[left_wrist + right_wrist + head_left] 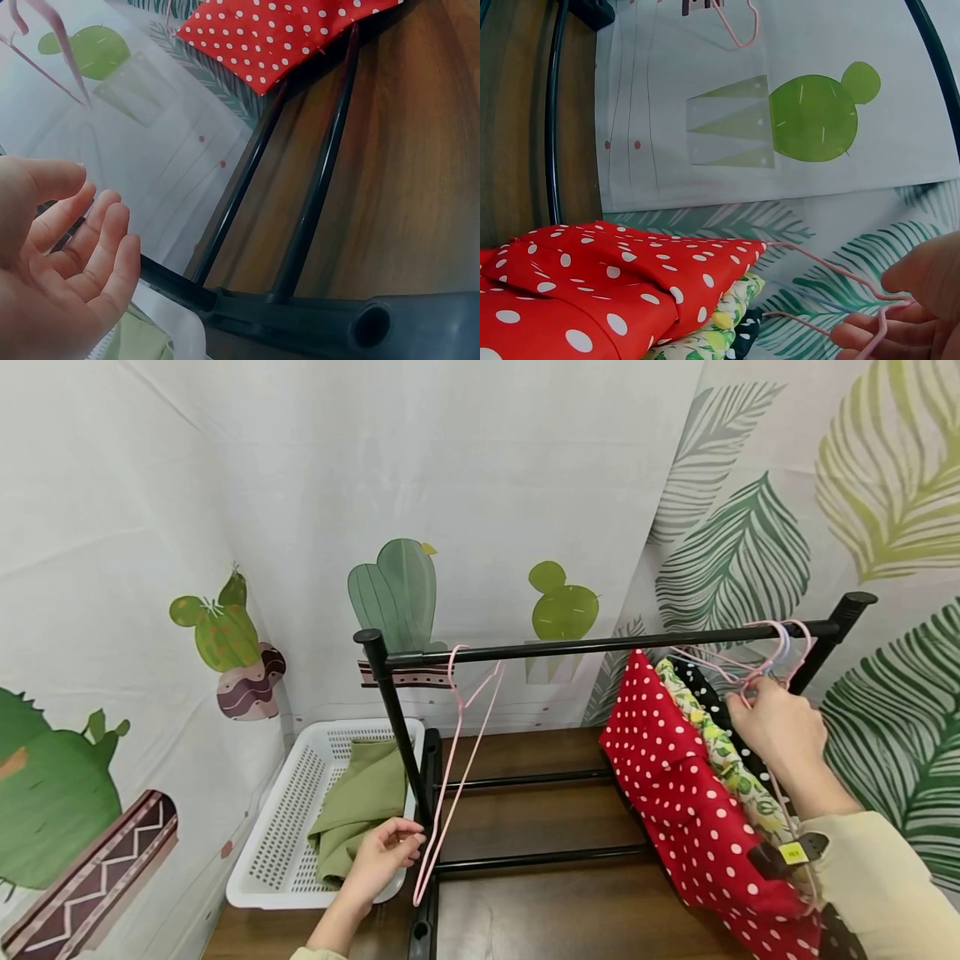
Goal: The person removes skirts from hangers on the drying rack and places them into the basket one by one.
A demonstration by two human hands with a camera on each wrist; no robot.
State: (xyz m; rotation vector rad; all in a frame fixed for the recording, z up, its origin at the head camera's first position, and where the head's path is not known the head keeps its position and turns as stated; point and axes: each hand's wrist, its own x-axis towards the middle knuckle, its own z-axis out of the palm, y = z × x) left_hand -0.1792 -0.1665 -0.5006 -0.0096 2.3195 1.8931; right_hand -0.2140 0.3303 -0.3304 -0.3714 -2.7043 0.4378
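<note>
At the right end of the black clothes rack (540, 648), my right hand (780, 727) pinches the pink hanger (847, 277) near its hook. From that hanger hangs a red cloth garment with white dots (678, 777). Behind the red one are a lemon-print garment (712, 743) and a black dotted garment (693, 681), their hangers bunched on the rail. My left hand (382, 860) is held with loosely bent fingers and nothing in it, beside the rack's left post. Close to its fingertips dangles a bare pink hanger (457, 768), hooked on the rail's left end.
Left of the rack, a white perforated basket (258, 852) holds a folded olive-green cloth (360, 793). The rack's two lower bars (540, 858) run across the brown wooden table (555, 910). A white curtain (480, 485) with cactus and leaf prints hangs behind.
</note>
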